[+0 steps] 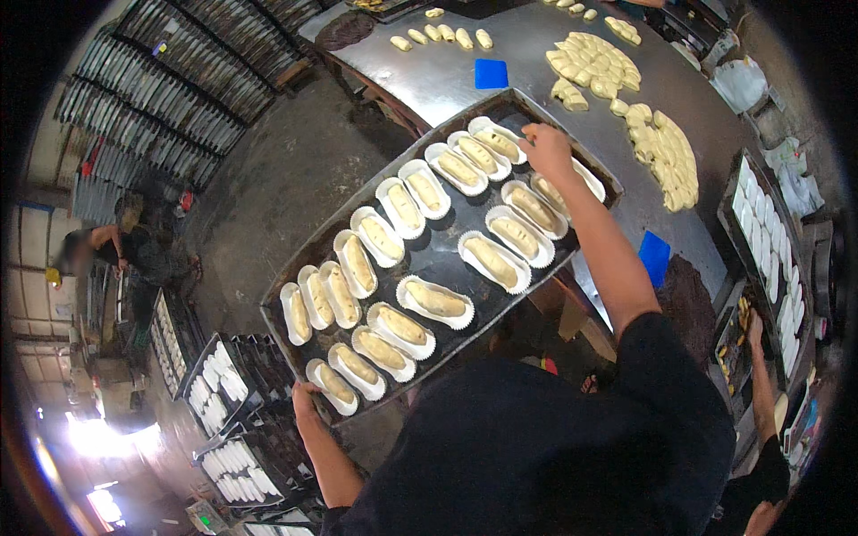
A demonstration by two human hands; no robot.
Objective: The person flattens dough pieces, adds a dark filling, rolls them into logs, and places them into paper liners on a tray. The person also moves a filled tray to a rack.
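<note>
A dark metal baking tray [436, 251] slants across the view before me. In it lie rows of raw dough rolls [401, 202], each in a white fluted paper liner [458, 315]. My left hand [307, 400] grips the tray's near-left corner. My right hand [549, 153] is over the tray's far-right end, fingers bent beside the end of a lined roll [497, 141]; whether they pinch the liner is unclear. My right forearm partly covers a roll [551, 194] and a white liner [588, 182]. The tray's far end overlaps the steel worktable [429, 74].
Portioned dough [593, 63] and a second dough slab [663, 157] lie on the worktable, with blue scrapers [491, 74]. Liner-filled trays stand at right [767, 234] and lower left [218, 385]. A co-worker's arm [761, 382] reaches in at right; another person [100, 244] is at left, near tray racks [154, 87].
</note>
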